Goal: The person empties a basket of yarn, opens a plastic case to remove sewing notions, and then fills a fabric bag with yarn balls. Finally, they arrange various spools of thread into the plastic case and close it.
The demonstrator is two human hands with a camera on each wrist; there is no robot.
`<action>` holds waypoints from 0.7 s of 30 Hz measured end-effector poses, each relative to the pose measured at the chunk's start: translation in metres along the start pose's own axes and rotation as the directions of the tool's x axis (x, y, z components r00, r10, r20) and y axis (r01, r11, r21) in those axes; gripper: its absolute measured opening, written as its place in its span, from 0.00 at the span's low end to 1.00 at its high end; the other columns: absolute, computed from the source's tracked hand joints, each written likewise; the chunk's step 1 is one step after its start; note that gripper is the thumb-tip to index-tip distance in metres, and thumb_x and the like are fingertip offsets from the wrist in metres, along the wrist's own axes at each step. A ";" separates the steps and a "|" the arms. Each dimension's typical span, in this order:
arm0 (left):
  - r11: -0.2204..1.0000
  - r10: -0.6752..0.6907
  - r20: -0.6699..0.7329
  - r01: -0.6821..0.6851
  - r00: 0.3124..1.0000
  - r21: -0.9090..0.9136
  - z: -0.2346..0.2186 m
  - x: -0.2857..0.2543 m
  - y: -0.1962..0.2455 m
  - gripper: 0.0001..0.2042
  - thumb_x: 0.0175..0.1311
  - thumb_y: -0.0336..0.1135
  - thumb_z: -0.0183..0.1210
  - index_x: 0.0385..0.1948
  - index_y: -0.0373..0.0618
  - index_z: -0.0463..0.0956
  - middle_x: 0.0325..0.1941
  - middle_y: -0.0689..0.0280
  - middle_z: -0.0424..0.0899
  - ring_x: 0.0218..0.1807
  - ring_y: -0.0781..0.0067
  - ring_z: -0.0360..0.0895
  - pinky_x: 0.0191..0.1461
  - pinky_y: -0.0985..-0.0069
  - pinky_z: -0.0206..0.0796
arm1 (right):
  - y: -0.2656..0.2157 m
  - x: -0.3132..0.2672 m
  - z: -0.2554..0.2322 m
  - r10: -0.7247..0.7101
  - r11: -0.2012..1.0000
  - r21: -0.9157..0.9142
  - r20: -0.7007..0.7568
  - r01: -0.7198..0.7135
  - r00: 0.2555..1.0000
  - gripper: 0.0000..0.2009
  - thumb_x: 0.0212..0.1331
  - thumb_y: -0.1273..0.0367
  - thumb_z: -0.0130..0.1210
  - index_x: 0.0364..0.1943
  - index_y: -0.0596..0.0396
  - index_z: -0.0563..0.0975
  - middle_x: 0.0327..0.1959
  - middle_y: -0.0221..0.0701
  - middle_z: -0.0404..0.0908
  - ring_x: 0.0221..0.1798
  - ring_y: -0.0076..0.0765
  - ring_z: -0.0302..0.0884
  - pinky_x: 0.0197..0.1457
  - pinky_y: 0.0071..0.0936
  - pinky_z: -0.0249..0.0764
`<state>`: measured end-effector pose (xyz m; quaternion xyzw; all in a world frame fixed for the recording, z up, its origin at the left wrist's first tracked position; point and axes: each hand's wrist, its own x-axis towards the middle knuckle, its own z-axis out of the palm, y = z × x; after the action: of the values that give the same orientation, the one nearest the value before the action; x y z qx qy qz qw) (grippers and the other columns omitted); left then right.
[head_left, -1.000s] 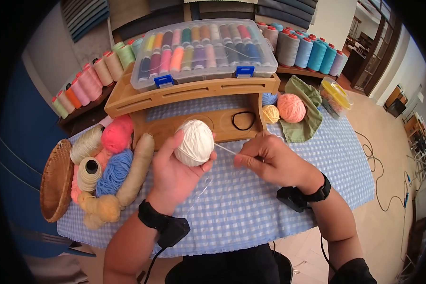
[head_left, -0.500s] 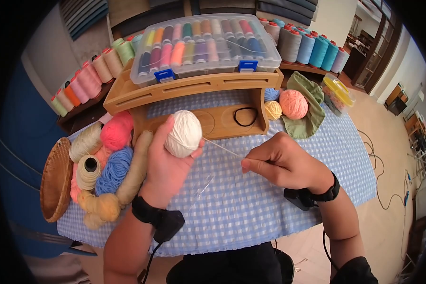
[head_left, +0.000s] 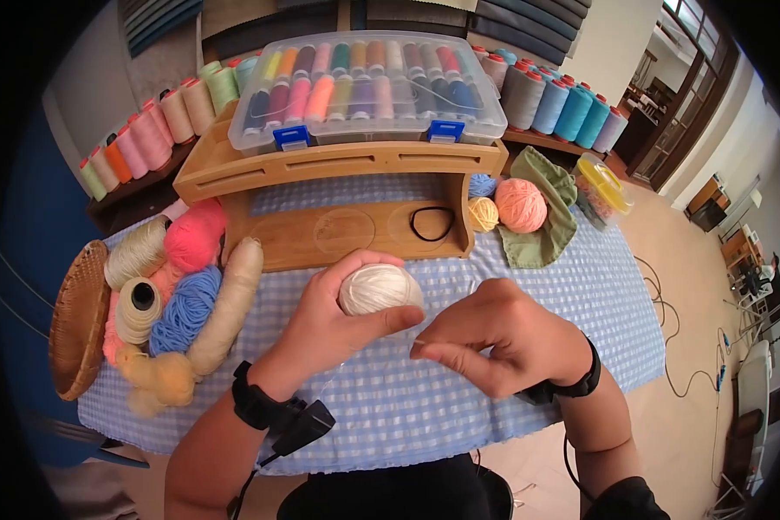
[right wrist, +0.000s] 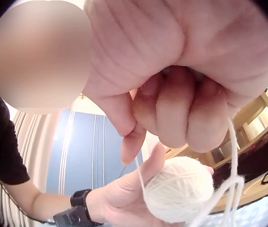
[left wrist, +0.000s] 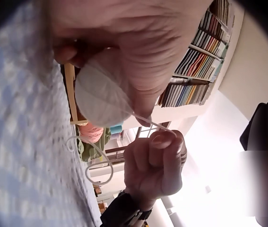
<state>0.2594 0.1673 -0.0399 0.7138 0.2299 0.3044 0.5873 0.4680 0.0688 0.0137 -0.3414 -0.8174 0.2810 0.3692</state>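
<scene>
My left hand (head_left: 321,325) grips a ball of white yarn (head_left: 380,290), fingers behind it and thumb across its near side. Just to the right, my right hand (head_left: 503,338) pinches the white strand between thumb and forefinger, its other fingers curled in. In the left wrist view the strand (left wrist: 145,120) runs taut from the ball (left wrist: 101,94) to the right fingertips, and a loose loop (left wrist: 111,165) hangs beside it. The right wrist view shows more strand (right wrist: 233,146) coming out of the far side of the right hand (right wrist: 171,94), near the ball (right wrist: 179,189).
Yarn skeins (head_left: 186,310) and a wicker basket (head_left: 80,321) lie at the left. Behind the hands stands a wooden shelf (head_left: 347,173) bearing a thread box (head_left: 368,95). Small yarn balls (head_left: 522,206), a green cloth (head_left: 542,234) and a yellow-lidded tub (head_left: 605,186) are at the right.
My left hand has lowered the ball toward me and turned over, its thumb now across the front. The right hand has come closer to the ball, still pinching the strand, and the head view has shifted slightly.
</scene>
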 end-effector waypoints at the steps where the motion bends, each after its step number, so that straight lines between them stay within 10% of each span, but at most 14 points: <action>1: 0.996 -0.045 0.066 0.050 0.997 -0.074 -0.001 0.000 0.001 0.25 0.62 0.37 0.74 0.58 0.41 0.74 0.49 0.68 0.83 0.51 0.80 0.80 0.55 0.78 0.74 | -0.001 0.000 -0.004 0.012 1.000 0.014 -0.026 -0.012 1.000 0.05 0.62 0.76 0.61 0.30 0.64 0.83 0.22 0.42 0.82 0.22 0.44 0.79 0.27 0.33 0.73; 8: 0.954 -0.078 0.238 0.142 0.968 -0.264 -0.004 -0.005 0.005 0.30 0.61 0.47 0.74 0.60 0.41 0.73 0.52 0.67 0.81 0.55 0.77 0.78 0.59 0.76 0.72 | 0.014 -0.001 -0.013 0.007 1.000 0.031 -0.140 -0.003 0.990 0.04 0.63 0.76 0.63 0.36 0.65 0.86 0.25 0.41 0.85 0.22 0.31 0.80 0.26 0.26 0.72; 21: 0.965 -0.058 0.406 0.155 0.912 -0.211 -0.004 -0.009 0.007 0.44 0.48 0.35 0.81 0.68 0.39 0.63 0.56 0.63 0.80 0.58 0.73 0.78 0.63 0.73 0.71 | 0.025 0.001 -0.016 0.182 0.976 0.144 -0.106 -0.166 0.977 0.05 0.59 0.73 0.71 0.35 0.62 0.88 0.27 0.34 0.87 0.28 0.21 0.80 0.31 0.21 0.72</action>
<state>0.2501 0.1626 -0.0345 0.6711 0.1068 0.1464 0.7188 0.4885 0.0882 0.0057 -0.4024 -0.7401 0.3459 0.4132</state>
